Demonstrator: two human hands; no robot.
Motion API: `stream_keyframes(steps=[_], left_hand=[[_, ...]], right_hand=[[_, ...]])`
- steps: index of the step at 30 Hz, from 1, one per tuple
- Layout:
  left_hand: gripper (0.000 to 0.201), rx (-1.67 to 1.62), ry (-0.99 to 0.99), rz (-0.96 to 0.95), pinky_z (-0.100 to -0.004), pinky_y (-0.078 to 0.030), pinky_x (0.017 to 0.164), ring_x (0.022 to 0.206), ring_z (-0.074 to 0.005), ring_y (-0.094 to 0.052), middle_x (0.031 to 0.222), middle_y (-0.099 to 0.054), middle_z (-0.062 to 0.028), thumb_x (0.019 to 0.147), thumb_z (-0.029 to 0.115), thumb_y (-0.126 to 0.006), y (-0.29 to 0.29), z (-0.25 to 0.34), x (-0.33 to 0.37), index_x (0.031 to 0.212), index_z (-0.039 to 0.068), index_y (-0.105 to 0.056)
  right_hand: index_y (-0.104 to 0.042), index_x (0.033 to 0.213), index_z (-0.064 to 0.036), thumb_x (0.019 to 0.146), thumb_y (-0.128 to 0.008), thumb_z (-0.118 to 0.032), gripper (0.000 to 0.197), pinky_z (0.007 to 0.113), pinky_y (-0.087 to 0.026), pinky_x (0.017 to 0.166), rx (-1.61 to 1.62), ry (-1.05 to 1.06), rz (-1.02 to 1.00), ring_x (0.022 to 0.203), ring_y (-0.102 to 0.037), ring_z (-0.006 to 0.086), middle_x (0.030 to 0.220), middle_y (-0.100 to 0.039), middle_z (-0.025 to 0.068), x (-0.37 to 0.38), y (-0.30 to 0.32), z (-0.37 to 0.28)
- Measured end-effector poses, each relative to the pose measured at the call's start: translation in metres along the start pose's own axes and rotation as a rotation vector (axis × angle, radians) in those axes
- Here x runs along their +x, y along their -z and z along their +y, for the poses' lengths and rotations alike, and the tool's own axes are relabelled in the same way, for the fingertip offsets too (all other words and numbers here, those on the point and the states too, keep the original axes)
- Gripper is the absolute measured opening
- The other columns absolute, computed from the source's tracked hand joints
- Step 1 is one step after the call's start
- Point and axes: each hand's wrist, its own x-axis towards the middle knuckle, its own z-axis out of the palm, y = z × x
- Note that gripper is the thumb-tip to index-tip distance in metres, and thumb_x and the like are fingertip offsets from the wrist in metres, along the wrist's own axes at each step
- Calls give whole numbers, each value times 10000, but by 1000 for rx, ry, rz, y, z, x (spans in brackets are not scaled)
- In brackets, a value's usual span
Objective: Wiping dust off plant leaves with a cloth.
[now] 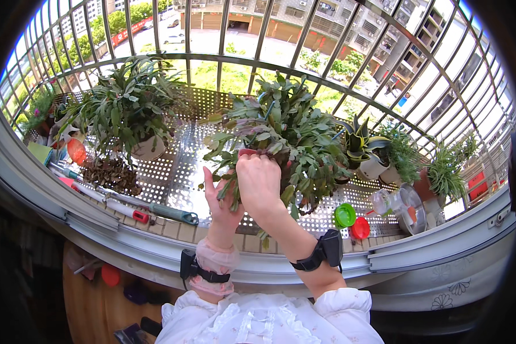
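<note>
A large, bushy Christmas cactus [304, 135] with flat, segmented green stems fills the middle, and its foliage hides its pot. At its near left side my right hand [260, 180] is closed, with its curled fingers in among the stems; the fingertips are hidden behind the hand. Just left of it and lower, my left hand [221, 200] is raised with its thumb and fingers apart. Some drooping green segments hang in front of its palm, touching or very close to it. Whether the left fingers bear on any stem is hidden by these leaves.
A perforated metal shelf [180, 157] lies inside metal window bars [221, 51]. A similar potted plant [126, 109] stands left, above dry brown foliage [112, 175]. At right are a yellow-edged snake plant [358, 140], green [344, 215] and red [360, 228] cups, and a clear bottle [384, 200].
</note>
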Motion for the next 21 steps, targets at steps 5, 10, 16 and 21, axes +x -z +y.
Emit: stream_keyframes(steps=[5,10,16,21], left_hand=[[794,-103,144,-57,-340,-493,953,1039,-189,-641,1118,-679,-108,974,703,-261,11,9,2,1214,22,-589],[783,35,59,125,-382,-460,1005,1096,-237,-619,1197,-647,-141,992,662,-264,5,9,0,1277,-8,-551],[803,24,-18,205,-417,-430,1041,1160,-286,-582,1300,-586,-196,984,659,-287,9,13,7,1379,-20,-453],[763,204,-34,300,-402,-413,1047,1218,-266,-537,1345,-544,-126,978,681,-299,-9,24,1,1398,61,-447]], right_hand=[[-682,898,-28,771,-661,-64,133,343,-538,759,102,14,18,878,-687,240,861,-704,118,-8,5,-3],[-676,995,-17,812,-610,-28,194,386,-537,800,410,-22,135,891,-671,295,939,-703,136,-11,9,13],[-665,984,-11,804,-617,-3,187,367,-563,779,303,-75,85,927,-666,284,949,-698,129,5,-3,9],[-653,936,-17,757,-672,-65,187,324,-553,763,139,42,78,897,-666,243,879,-674,123,5,-10,-19]])
